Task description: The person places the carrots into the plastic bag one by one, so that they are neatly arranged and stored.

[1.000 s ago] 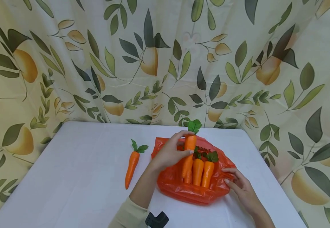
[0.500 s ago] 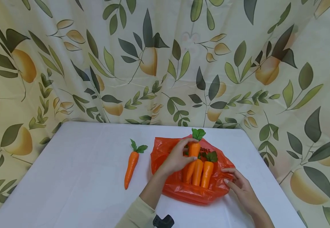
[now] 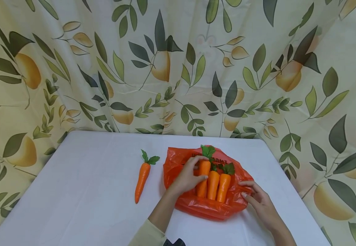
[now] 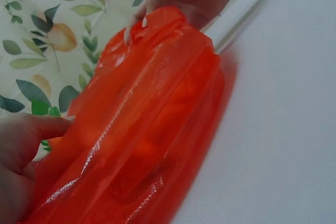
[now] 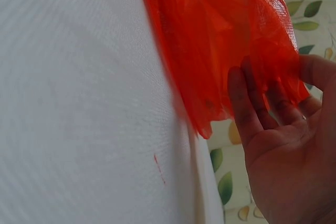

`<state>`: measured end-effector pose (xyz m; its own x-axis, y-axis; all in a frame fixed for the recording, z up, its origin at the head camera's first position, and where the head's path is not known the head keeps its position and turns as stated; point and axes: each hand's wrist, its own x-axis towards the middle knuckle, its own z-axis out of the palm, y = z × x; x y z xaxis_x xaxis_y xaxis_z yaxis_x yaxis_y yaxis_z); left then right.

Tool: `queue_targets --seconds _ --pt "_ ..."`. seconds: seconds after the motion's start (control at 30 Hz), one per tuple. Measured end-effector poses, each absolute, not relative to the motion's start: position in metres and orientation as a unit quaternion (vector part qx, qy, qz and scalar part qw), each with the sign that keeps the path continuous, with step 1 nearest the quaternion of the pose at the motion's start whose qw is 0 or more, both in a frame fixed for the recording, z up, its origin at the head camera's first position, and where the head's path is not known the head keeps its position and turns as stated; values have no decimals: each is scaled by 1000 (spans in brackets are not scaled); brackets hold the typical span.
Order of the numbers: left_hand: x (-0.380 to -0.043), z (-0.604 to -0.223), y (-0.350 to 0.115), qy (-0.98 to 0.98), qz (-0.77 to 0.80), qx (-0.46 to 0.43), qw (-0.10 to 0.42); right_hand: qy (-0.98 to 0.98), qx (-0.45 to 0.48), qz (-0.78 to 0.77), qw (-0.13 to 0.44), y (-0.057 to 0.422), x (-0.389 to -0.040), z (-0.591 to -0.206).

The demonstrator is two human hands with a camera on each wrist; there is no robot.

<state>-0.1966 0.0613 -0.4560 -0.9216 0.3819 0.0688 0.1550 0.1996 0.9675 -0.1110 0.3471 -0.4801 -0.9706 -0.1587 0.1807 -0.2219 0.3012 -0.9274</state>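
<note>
From my head: the carrot [image 3: 205, 168] my left hand [image 3: 187, 175] grips between curled fingers and thumb has sunk lower, into the red bag [image 3: 200, 212] beside two more carrots [image 3: 213, 186] to the hand's right; I judge it nearly settled. A loose carrot [image 3: 142, 182] lies left of the hand. At my left wrist, plastic hides most of that carrot. At my right, my right hand [image 5: 289, 142] pinches the bag's edge.
</note>
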Motion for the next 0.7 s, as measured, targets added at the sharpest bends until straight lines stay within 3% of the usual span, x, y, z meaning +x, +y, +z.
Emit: queue_targets --seconds 0.7 --pt "-191 -465 61 772 618 90 122 -812 107 574 26 347 -110 -480"
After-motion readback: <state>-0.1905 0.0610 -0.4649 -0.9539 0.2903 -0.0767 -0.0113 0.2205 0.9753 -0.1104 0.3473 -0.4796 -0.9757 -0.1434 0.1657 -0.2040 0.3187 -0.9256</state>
